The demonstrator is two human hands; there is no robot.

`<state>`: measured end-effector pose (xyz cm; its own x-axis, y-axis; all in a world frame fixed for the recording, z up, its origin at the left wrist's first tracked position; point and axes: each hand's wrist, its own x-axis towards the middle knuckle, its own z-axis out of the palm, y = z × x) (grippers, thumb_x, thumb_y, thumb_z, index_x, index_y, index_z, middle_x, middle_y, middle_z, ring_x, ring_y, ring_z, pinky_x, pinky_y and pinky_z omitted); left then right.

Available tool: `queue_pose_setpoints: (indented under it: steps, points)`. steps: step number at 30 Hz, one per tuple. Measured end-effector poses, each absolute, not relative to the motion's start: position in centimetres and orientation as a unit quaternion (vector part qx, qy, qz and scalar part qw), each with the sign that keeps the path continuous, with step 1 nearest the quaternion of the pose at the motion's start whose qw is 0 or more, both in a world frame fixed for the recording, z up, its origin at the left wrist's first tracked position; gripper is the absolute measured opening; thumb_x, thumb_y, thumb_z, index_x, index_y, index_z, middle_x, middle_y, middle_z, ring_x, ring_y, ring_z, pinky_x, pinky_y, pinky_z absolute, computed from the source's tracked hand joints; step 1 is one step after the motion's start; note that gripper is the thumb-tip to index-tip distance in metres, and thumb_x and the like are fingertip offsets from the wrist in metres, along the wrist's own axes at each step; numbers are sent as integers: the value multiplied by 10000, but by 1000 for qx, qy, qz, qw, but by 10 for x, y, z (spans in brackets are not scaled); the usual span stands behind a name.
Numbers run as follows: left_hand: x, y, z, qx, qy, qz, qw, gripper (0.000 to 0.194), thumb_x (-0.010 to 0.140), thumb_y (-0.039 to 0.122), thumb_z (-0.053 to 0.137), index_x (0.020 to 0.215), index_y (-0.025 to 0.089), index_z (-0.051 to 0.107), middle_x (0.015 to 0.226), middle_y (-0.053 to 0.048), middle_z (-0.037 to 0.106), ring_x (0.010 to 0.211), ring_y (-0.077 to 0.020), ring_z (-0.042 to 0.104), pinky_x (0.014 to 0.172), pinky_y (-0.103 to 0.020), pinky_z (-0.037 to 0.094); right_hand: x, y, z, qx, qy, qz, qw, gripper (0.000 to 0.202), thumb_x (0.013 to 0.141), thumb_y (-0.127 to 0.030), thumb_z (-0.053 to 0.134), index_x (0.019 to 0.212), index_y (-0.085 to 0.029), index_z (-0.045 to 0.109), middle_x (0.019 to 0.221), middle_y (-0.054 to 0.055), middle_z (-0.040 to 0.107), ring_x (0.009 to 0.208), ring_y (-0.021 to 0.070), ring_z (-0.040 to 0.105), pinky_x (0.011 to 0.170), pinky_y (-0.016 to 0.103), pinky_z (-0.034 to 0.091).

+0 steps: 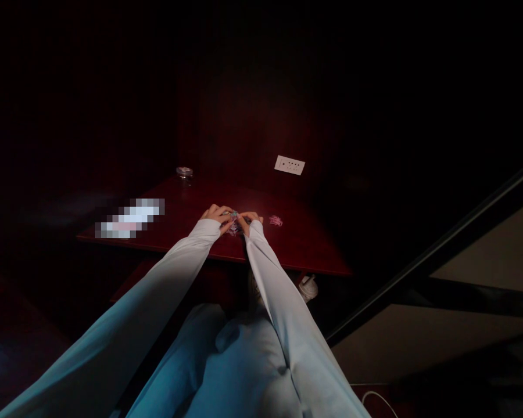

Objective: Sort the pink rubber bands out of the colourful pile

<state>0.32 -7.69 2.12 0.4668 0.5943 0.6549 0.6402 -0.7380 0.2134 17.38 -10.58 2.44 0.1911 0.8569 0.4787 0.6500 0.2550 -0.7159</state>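
Over the dark red table [209,195], my left hand [217,215] and my right hand [250,220] meet with their fingertips close together. Both are closed in a pinch on a small pale blue-grey piece [234,214], too small and dim for me to tell its kind. Just beneath the fingers lies a loose pile of pale purple, thin pieces [232,230], partly hidden by the hands. To the right of my right hand, and apart from it, is a little heap of pink, thin pieces [275,220].
A small clear lidded jar [184,173] stands at the table's back left. A blurred-out bright object [131,219] lies on the left side. On the wall behind is a white socket panel [290,165]. Below the right front edge hangs or stands a whitish object [308,288].
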Motion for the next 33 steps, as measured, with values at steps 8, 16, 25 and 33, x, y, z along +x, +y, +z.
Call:
queue_pose_setpoints:
  steps: [8, 16, 25, 33]
  points:
    - [4, -79, 22, -856, -362, -367, 34, 182, 898, 287, 590, 904, 250, 769, 1236, -57, 685, 1001, -261, 506, 836, -419, 481, 173, -106, 27, -618, -596, 102, 502, 202, 879, -378, 626, 809, -222, 733, 1038, 47, 678, 1059, 225, 540, 1006, 366, 316]
    - [5, -82, 24, -857, -362, -364, 35, 145, 890, 263, 611, 853, 244, 750, 1247, -47, 678, 995, -251, 512, 832, -402, 479, 177, -105, 26, -640, -514, 76, 566, 258, 873, -447, 611, 828, -226, 736, 1116, 83, 626, 1080, 253, 506, 1013, 386, 340]
    - [6, -79, 21, -864, -349, -360, 39, 145, 892, 240, 596, 849, 225, 734, 1263, -49, 674, 998, -246, 516, 836, -398, 485, 179, -111, 35, -694, -407, 56, 591, 245, 893, -411, 581, 864, -219, 730, 1188, 106, 581, 1188, 285, 468, 1023, 426, 345]
    - [6, -81, 23, -864, -353, -358, 29, 118, 879, 220, 614, 832, 224, 722, 1261, -41, 671, 1004, -242, 513, 837, -384, 476, 179, -113, 34, -701, -367, 16, 611, 239, 895, -395, 603, 820, -216, 742, 1148, 91, 574, 1109, 253, 496, 1011, 403, 342]
